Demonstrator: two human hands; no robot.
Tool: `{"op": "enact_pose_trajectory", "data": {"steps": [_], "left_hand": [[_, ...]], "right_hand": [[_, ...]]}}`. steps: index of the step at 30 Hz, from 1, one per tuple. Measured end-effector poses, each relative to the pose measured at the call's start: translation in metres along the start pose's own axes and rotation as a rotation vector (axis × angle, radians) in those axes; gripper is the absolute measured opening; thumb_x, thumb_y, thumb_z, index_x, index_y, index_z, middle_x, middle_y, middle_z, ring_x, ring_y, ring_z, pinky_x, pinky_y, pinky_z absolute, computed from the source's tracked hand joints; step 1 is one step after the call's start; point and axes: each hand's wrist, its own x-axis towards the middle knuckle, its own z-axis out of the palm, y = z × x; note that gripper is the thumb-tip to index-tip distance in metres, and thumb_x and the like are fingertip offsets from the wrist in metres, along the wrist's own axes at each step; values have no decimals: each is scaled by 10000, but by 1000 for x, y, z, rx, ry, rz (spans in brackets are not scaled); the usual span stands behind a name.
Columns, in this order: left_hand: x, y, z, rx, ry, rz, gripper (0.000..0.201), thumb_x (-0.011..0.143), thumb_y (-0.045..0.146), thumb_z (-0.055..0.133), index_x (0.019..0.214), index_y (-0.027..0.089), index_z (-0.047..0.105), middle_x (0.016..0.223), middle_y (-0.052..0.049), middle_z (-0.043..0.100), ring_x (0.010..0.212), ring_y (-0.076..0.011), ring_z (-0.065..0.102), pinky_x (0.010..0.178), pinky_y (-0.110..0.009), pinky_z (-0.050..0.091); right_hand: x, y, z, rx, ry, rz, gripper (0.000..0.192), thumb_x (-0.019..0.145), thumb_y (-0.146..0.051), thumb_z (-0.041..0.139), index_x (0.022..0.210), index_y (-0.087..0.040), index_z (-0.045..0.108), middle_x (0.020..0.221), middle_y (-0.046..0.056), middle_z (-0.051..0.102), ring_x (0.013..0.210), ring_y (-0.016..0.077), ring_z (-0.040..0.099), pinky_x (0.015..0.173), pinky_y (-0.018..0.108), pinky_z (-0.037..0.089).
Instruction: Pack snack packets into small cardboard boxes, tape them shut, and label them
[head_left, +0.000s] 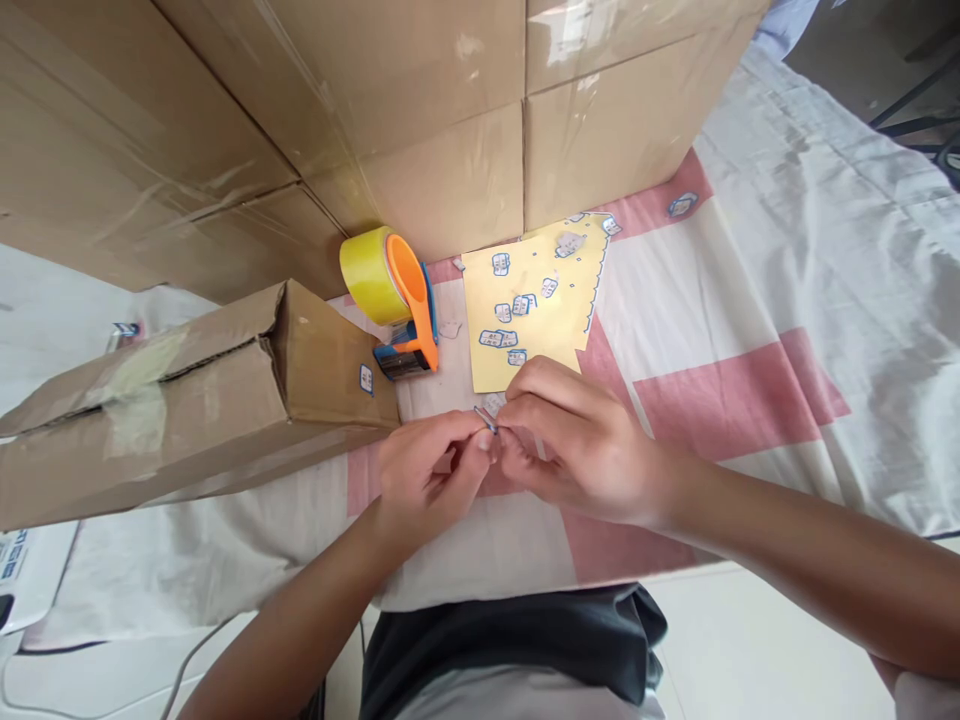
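Between my fingertips is a small blue-edged paper cutout (489, 421), mostly covered by them. My left hand (431, 465) pinches it from the left, thumb and forefinger together. From the other side my right hand (577, 440) grips it, its fingers curled close. Just beyond my hands lies a yellow sheet of paper (487, 370) with several small blue-outlined cutouts (521, 304) scattered on it. A grey paper scrap (570, 243) rests near its top right. Pale paper bits, partly hidden, lie between my hands and the sheet.
An orange and blue tape dispenser (409, 300) with yellow tape stands left of the sheet. A long cardboard box (225, 390) is at the left, one cutout on its end. Large cardboard boxes (420, 130) wall off the back. The cloth (720, 400) is pink and white.
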Motion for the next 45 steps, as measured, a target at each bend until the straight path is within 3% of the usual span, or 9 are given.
{"op": "enact_pose_trajectory", "data": {"steps": [4,10,18,25,31,40,45], "left_hand": [[0,1,1,25,12,-24,117,921,138,608,822,196,590,555,80,522,469,-43,374,458,-166,335],[1,1,-1,-44,-23,-7,121,934,100,573,861,195,585,605,78,590,485,-29,439,484,-149,360],[2,0,0,-1,-27,37,123,924,115,581,834,199,588,555,81,516,460,-43,372,463,-166,341],[0,0,2,51,19,-59,123,892,121,616,797,197,601,553,84,529,451,-38,379,451,-159,334],[-3,-2,2,34,24,-180,124,865,117,631,768,192,612,545,74,605,425,-41,434,453,-169,358],[3,-19,12,63,44,-336,150,866,203,614,716,191,613,538,59,576,469,-63,460,490,-184,377],[13,-25,19,39,-121,-459,180,900,286,559,748,194,590,603,41,594,533,-92,501,558,-221,402]], "right_hand": [[0,1,0,61,-3,90,135,914,-93,580,802,-168,572,790,47,552,681,144,529,592,298,460],[1,1,-1,42,-20,12,56,923,-111,599,878,-135,624,833,80,582,717,163,559,592,307,470],[2,-3,-6,-42,-36,-14,140,945,-100,560,820,-150,599,807,64,556,695,157,540,585,303,461],[2,0,-4,79,9,178,107,890,-79,564,838,-172,566,835,35,551,741,141,552,639,279,464],[6,0,-8,169,21,357,141,839,-86,583,776,-194,516,790,-4,513,663,106,466,521,235,330],[8,7,-7,253,98,417,157,827,-81,551,743,-197,485,763,-7,508,645,107,451,575,258,364],[12,12,-13,279,184,466,157,834,-109,563,731,-204,491,742,-18,507,632,109,458,567,263,357]]}}
